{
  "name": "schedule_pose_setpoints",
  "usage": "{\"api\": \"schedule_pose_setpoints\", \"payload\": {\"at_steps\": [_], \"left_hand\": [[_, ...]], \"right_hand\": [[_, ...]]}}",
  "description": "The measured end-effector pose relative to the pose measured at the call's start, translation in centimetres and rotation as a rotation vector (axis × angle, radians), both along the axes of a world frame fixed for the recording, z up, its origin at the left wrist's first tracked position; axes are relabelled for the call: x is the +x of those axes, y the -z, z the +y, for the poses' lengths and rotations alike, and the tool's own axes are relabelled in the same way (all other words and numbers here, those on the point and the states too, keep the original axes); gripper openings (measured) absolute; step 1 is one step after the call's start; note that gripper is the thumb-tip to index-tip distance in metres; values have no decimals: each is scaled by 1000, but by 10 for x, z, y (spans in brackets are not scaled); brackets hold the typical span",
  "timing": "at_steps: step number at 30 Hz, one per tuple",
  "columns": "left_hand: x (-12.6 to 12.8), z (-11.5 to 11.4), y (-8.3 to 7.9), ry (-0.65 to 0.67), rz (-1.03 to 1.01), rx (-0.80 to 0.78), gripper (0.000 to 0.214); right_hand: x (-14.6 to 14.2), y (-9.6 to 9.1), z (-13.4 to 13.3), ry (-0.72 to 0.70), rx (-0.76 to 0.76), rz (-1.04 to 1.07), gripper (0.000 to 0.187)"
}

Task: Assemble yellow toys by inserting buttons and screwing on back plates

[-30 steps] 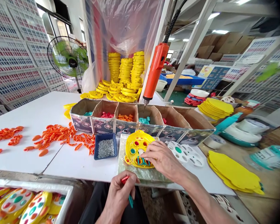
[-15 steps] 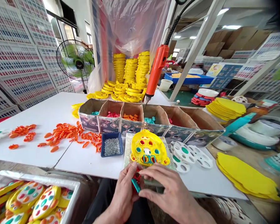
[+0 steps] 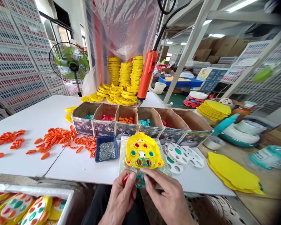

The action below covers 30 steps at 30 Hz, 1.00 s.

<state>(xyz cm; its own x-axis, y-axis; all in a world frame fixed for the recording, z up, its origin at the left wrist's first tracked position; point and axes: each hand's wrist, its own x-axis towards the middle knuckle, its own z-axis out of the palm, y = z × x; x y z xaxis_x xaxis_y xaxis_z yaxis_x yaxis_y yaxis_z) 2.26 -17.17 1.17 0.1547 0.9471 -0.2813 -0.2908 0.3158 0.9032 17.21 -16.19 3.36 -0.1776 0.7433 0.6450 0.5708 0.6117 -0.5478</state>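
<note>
A yellow plastic toy shell [image 3: 144, 150] with coloured buttons set in its holes lies on a clear mat at the table's front edge. Just in front of it, my left hand [image 3: 121, 195] and my right hand [image 3: 165, 195] meet over my lap. My left hand pinches small red pieces [image 3: 125, 178]. Both hands' fingertips close on a small teal piece [image 3: 140, 181] between them. White round discs [image 3: 182, 153] lie right of the shell.
An orange electric screwdriver [image 3: 145, 75] hangs over a row of cardboard bins [image 3: 140, 122] with coloured parts. A blue tray of screws [image 3: 106, 150] sits left of the shell. Orange pieces [image 3: 61, 139] litter the left table. Yellow shell stacks [image 3: 125, 73] stand behind. Finished toys [image 3: 25, 209] fill a box at lower left.
My right hand left the yellow shell and came back toward my body to meet my left hand. Both now work the small teal piece between their fingertips.
</note>
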Motion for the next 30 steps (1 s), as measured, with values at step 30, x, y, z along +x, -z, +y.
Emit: {"api": "schedule_pose_setpoints", "payload": {"at_steps": [30], "left_hand": [[1, 11, 11, 20, -73, -66, 59]], "right_hand": [[44, 10, 64, 463, 3, -542, 36]]}}
